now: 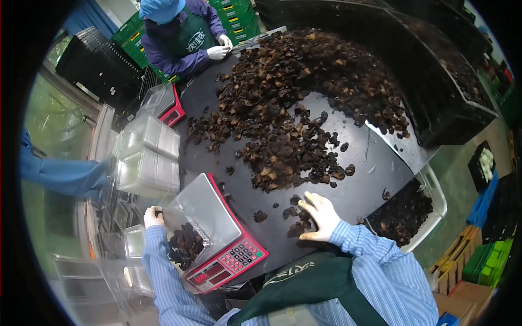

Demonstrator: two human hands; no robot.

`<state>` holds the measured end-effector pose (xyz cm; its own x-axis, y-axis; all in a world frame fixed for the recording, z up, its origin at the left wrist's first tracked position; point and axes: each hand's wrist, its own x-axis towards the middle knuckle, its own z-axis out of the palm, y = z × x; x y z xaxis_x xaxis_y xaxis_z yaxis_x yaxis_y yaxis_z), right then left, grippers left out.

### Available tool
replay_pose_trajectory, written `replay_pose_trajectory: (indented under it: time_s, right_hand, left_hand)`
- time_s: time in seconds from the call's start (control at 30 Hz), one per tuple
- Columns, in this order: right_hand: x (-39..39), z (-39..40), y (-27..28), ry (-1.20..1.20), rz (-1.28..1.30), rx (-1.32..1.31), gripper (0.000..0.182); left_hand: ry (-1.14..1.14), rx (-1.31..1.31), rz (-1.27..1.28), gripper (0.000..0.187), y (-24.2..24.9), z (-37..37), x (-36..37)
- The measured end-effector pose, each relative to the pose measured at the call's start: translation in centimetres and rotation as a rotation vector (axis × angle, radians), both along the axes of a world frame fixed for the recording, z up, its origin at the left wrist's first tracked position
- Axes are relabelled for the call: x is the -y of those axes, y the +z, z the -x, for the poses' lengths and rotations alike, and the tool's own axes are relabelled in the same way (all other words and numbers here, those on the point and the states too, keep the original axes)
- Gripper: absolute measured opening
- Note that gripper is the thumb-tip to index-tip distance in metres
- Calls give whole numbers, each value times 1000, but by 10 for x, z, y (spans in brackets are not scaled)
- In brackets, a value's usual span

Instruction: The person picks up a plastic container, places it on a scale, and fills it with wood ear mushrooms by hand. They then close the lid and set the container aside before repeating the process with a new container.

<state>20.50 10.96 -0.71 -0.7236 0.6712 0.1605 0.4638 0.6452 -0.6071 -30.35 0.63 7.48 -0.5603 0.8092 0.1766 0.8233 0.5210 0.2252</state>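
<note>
My left hand [154,216], in a white glove, has its fingers curled on the edge of a clear plastic box [204,251]. Dark wood ear mushrooms [186,242] lie inside the box, which is tilted at the left side of a red and silver scale [217,212]. The scale's red display is lit, but its digits are too small to read surely. My right hand [321,218], also gloved, is over the dark table with thumb and fingers apart. Several loose mushroom pieces [296,228] lie beside its fingertips and under it.
A large mushroom heap [283,130] covers the table's far part. Stacked clear boxes [149,155] stand left, near a blue sleeve [70,174]. Across the table is a co-worker [182,43] near a second scale [173,113]. A white tub [439,198] of mushrooms stands right.
</note>
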Motion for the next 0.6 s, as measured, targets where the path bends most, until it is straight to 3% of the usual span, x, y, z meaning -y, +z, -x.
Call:
replay_pose_trajectory:
  time_s: [0.1, 0.27, 0.3, 0.4, 0.43, 0.6]
  right_hand:
    - [5, 24, 2, 149, -18, 149, 96]
    - [14, 42, -12, 507, -79, 109, 75]
    - [16, 38, -5, 503, -175, 51, 56]
    - [20, 34, -28, 516, -108, 25, 35]
    - [17, 34, -30, 495, -174, -19, 20]
    - [-4, 66, -19, 330, -41, -107, 17]
  left_hand:
    - [35, 259, -209, 23, -6, 27, 4]
    - [-86, 482, -500, 27, 25, -6, 24]
    - [-91, 433, -465, 27, 39, -31, 30]
    - [-146, 231, -387, 23, 60, -84, 56]
    - [-137, 203, -389, 21, 64, -99, 63]
    - [-145, 84, -340, 18, 36, -108, 103]
